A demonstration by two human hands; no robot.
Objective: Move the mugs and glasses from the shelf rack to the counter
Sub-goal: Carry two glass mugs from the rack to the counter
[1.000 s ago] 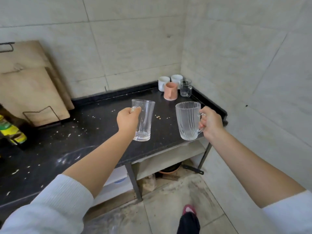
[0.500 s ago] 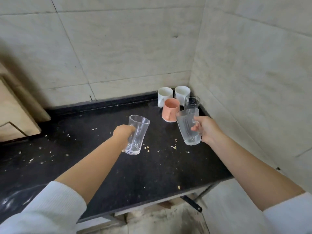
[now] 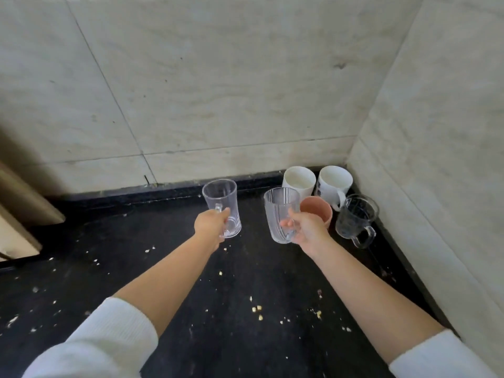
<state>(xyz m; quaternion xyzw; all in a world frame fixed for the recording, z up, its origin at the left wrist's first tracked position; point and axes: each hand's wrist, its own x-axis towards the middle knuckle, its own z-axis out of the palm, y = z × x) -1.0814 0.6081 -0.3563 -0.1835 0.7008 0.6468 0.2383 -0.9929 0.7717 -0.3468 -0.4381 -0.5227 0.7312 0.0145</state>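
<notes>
Both hands over the counter [image 3: 245, 282], each carrying a glass mug toward the back right corner. Our left hand [image 3: 211, 227] has fingers curled round the handle of the plain mug [image 3: 222, 205]; our right hand [image 3: 306, 230] grips the handle of the ribbed mug [image 3: 281, 214] the same way. We cannot tell whether either base has touched down; both look just above the surface.

Risks, as we judge them: the ribbed mug sits just beside the pink mug [image 3: 317, 211], with two white mugs [image 3: 298, 180] and a dark glass mug [image 3: 354, 219] crowded behind. Setting down too far right could knock glass on ceramic. Crumbs [image 3: 257, 309] scattered on the counter could leave a base rocking.

Orientation: both carried mugs stand near upright, long axis vertical, mouths up and leaning slightly toward us. Handles face back toward us.
</notes>
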